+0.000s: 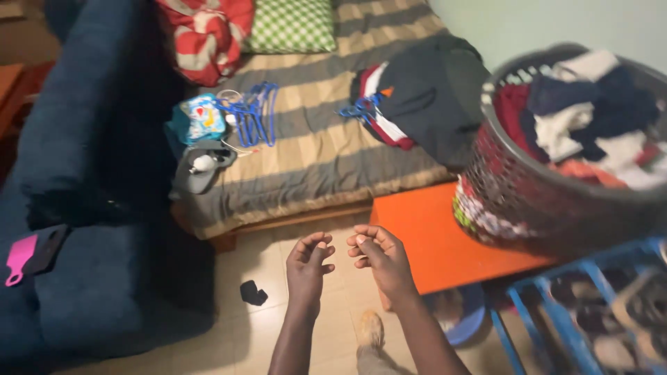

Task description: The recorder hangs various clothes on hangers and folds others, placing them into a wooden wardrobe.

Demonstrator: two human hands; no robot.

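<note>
Here, seen from above, a person's two bare hands hang side by side over a pale tiled floor [278, 278], both empty. The left hand [309, 267] has its fingers [321, 243] curled loosely inward, not closed into a fist and gripping nothing. The right hand [379, 257] is the same, fingers bent in a loose curl, holding nothing. The two hands are just beside each other without touching.

Nearest to the right hand is an orange table [431, 239], just beyond and to the right of its fingers, not touched. On that table stands a dark, blurred laundry basket [528, 201] heaped with mixed clothes [590, 118], well apart from both hands.

Beyond the hands lies a bed with a striped cover [313, 146]. On it rest a bundle of blue hangers [253, 111], a pile of dark clothes [424, 97], a green checked pillow [292, 24] and a red and white pillow [205, 35].

A dark blue sofa [90, 173] fills the left side, with a pink comb [19, 258] on it. A small black item [253, 292] lies on the floor, below and left of the left hand. A blue shoe rack [556, 312] stands at lower right.
</note>
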